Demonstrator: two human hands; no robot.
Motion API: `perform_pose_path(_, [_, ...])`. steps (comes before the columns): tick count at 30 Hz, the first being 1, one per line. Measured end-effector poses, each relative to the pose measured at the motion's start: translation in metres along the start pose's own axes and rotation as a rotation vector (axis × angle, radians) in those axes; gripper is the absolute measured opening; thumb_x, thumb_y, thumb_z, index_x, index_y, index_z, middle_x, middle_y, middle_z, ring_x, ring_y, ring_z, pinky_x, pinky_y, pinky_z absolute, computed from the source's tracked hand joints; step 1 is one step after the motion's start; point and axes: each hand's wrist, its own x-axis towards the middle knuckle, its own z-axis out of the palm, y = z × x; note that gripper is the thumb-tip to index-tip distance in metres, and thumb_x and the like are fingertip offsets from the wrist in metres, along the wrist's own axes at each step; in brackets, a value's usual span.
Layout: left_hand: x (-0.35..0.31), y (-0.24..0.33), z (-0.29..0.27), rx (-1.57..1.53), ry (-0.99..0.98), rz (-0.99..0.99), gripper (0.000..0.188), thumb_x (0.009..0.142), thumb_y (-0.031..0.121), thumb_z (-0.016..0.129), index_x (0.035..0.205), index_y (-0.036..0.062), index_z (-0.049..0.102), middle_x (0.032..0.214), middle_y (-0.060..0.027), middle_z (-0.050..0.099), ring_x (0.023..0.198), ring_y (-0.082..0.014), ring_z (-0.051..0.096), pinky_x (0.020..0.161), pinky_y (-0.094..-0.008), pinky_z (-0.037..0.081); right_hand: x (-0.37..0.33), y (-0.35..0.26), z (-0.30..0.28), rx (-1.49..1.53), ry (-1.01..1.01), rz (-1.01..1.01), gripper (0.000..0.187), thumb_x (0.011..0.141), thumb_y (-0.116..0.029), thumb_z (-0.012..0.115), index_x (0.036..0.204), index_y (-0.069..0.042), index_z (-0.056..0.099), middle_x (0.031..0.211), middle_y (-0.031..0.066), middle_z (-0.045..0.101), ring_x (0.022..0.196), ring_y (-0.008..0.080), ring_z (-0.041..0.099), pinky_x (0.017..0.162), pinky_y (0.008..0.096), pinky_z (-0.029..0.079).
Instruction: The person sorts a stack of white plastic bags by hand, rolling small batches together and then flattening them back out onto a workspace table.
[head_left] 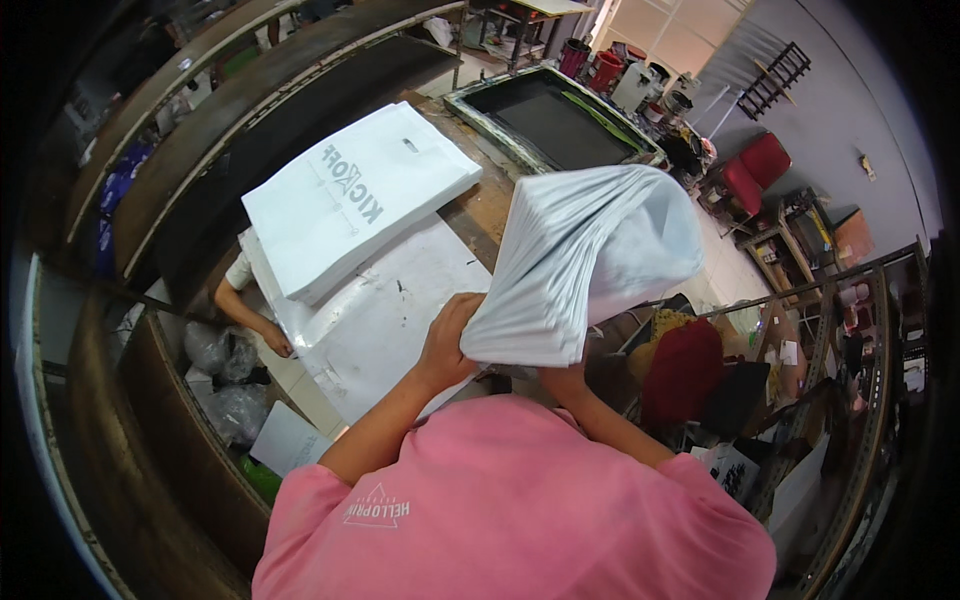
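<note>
Between my two hands is a thick stack of white carrier bags (pixel 540 270), its edges fanned out and its far side folded over and drooping to the right. My left hand (pixel 450 335) is closed on the stack's near left corner. Mostly hidden under the near edge, my right hand (pixel 565 379) grips from below; its fingertips do not show. Just left of it all, a second pile of white bags (pixel 365 195) lies flat, with grey print and a cut-out handle on the top one. That pile rests on a white sheet (pixel 400 310) covering the table.
A co-worker's hand (pixel 277 341) is at the table's left edge. A framed printing screen (pixel 550 115) lies beyond the table, near several paint cans (pixel 605 70). Shelf racks (pixel 150 400) stand on the left. A red chair (pixel 750 172) and dark red cloth (pixel 683 370) are to the right.
</note>
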Motion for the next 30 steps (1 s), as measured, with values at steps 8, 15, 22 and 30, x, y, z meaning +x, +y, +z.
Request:
perform_pose_path(8, [0.060, 0.019, -0.031, 0.220, 0.129, -0.148, 0.037, 0.082, 0.004, 0.062, 0.119, -0.0009, 0.063, 0.106, -0.0228, 0.068, 0.099, -0.0457, 0.066, 0.086, -0.0453, 0.053, 0.075, -0.027, -0.011, 0.659, 0.055, 0.429, 0.023, 0.093, -0.006, 0.077, 0.112, 0.000, 0.066, 0.105, 0.0059, 0.070, 0.093, 0.0159, 0.067, 0.083, 0.0314, 0.053])
perform_pose_path(15, [0.125, -0.062, -0.065, 0.448, -0.262, -0.465, 0.043, 0.095, 0.036, 0.071, 0.121, 0.0018, 0.070, 0.110, -0.0281, 0.071, 0.103, -0.0442, 0.067, 0.091, -0.0482, 0.051, 0.056, 0.014, 0.067, 1.035, -0.046, 1.121, 0.036, 0.091, -0.001, 0.075, 0.124, -0.006, 0.061, 0.112, 0.0072, 0.068, 0.100, 0.0210, 0.069, 0.080, 0.0421, 0.059])
perform_pose_path(22, [0.135, -0.176, -0.059, 0.602, -0.528, -0.765, 0.046, 0.089, 0.039, 0.075, 0.119, 0.0043, 0.074, 0.110, -0.0257, 0.073, 0.103, -0.0425, 0.069, 0.093, -0.0468, 0.053, 0.033, 0.081, 0.148, 1.156, -0.084, 1.360, 0.034, 0.089, 0.001, 0.076, 0.120, -0.001, 0.061, 0.110, 0.0085, 0.068, 0.098, 0.0211, 0.068, 0.085, 0.0373, 0.057])
perform_pose_path(30, [0.108, -0.159, -0.047, 0.838, -0.133, -0.372, 0.079, 0.082, 0.048, 0.083, 0.142, 0.0030, 0.056, 0.138, -0.0233, 0.058, 0.121, -0.0399, 0.058, 0.100, -0.0489, 0.050, 0.045, 0.107, 0.166, 1.066, -0.074, 1.407, 0.036, 0.090, -0.001, 0.077, 0.123, 0.002, 0.063, 0.113, 0.0084, 0.068, 0.100, 0.0200, 0.066, 0.085, 0.0343, 0.053])
